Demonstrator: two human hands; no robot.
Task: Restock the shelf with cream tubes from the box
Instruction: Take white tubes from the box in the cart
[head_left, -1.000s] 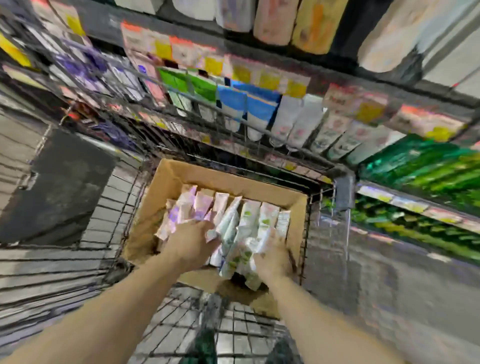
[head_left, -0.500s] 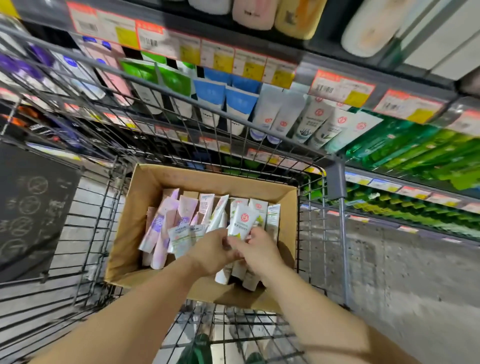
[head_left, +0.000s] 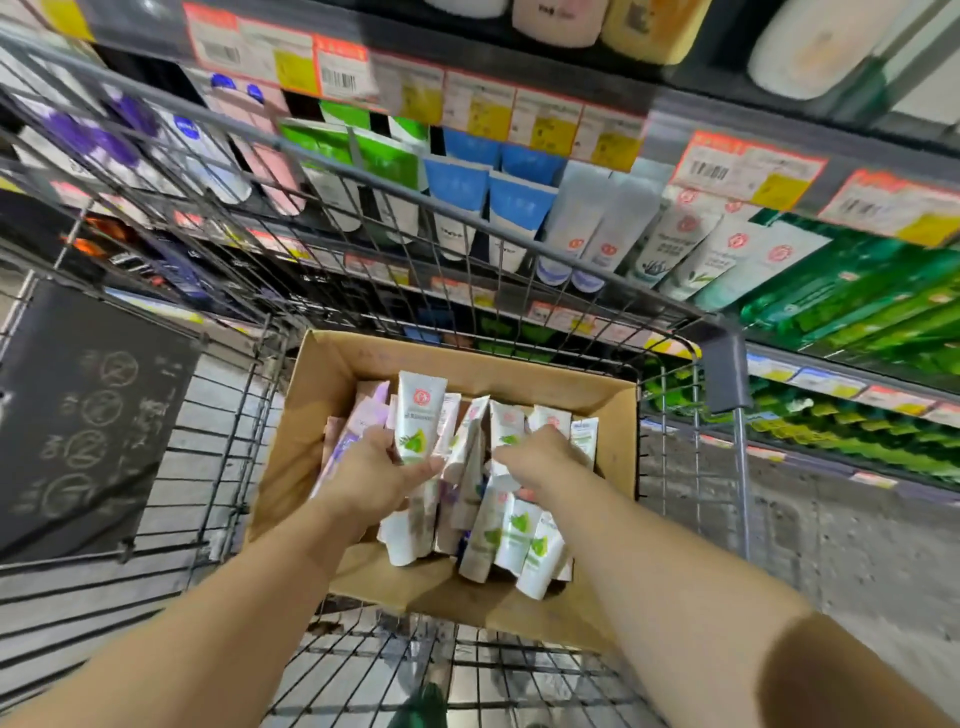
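Note:
An open cardboard box (head_left: 332, 384) sits in a wire cart and holds several cream tubes, white ones with green leaves (head_left: 519, 535) and pink-purple ones (head_left: 363, 415). My left hand (head_left: 379, 467) grips a white tube with a red logo and green leaf (head_left: 418, 415), held upright above the pile. My right hand (head_left: 540, 454) reaches down among the white tubes at the box's right side; its fingers are hidden among them. Beyond the cart, the shelf (head_left: 571, 135) carries rows of matching tubes.
The wire cart (head_left: 722, 364) rim surrounds the box. A dark sign panel (head_left: 88, 415) hangs on the cart's left. Shelves with price tags (head_left: 743, 166) hold blue, white and green tubes ahead; green packs (head_left: 883, 312) fill the right. Concrete floor lies to the right.
My left hand has lifted one white tube upright out of the pile. My right hand has let go near it and moved right, down into the white tubes. The view moved closer.

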